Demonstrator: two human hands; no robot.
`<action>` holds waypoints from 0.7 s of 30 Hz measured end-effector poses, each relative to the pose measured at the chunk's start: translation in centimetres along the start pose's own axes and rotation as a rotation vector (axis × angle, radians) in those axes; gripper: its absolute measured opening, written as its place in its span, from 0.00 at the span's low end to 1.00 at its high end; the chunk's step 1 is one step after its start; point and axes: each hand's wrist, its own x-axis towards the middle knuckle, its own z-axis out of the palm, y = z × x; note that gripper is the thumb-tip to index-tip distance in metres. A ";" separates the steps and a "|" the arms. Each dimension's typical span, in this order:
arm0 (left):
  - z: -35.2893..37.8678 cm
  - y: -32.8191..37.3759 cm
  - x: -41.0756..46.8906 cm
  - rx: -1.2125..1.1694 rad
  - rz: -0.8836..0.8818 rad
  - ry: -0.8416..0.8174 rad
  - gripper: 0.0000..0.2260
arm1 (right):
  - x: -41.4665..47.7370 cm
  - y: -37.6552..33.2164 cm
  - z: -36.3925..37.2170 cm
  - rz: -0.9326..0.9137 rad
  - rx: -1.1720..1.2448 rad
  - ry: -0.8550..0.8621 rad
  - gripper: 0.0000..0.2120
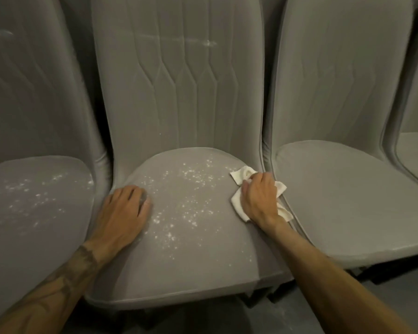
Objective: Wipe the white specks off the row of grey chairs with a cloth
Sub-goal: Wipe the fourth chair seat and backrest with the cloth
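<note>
Hands both lie on the middle chair (179, 112). The left hand (124, 213) rests flat at its seat's left edge, fingers loosely spread, holding nothing. The right hand (260, 197) curls round a crumpled white cloth (239, 175) at the seat's right edge. White specks (186, 208) dot the seat between them. Four grey chairs show; the left chair (34, 194) is speckled too.

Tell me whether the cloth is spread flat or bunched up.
Bunched up. The cloth is crumpled under the right hand, with uneven folds and corners poking out around it.
</note>
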 end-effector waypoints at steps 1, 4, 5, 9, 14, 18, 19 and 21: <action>0.0 -0.3 0.5 0.012 -0.010 0.001 0.23 | 0.0 -0.4 0.8 -0.069 -0.005 0.024 0.06; 0.4 -1.2 1.9 0.032 -0.022 -0.011 0.19 | 0.0 0.5 2.3 -0.176 0.125 -0.034 0.08; 0.6 -1.6 2.3 0.035 -0.017 -0.019 0.19 | 0.5 1.3 2.5 -0.181 0.144 -0.065 0.09; 1.6 -2.8 2.9 -0.018 0.018 0.015 0.22 | 4.4 2.0 3.1 -0.102 0.005 -0.039 0.12; 1.8 -2.4 2.5 -0.056 -0.020 0.020 0.21 | 4.4 -1.8 4.6 -0.267 -0.070 -0.137 0.25; 1.3 -2.0 2.9 -0.112 -0.027 0.009 0.26 | 6.0 1.4 3.3 -0.245 0.086 -0.125 0.12; 1.3 -2.2 3.0 -0.117 -0.015 0.006 0.26 | 6.9 1.8 3.3 -0.208 0.039 -0.120 0.12; 1.3 -2.9 3.3 -0.117 0.029 0.008 0.25 | 8.3 0.8 4.1 -0.079 -0.090 -0.115 0.14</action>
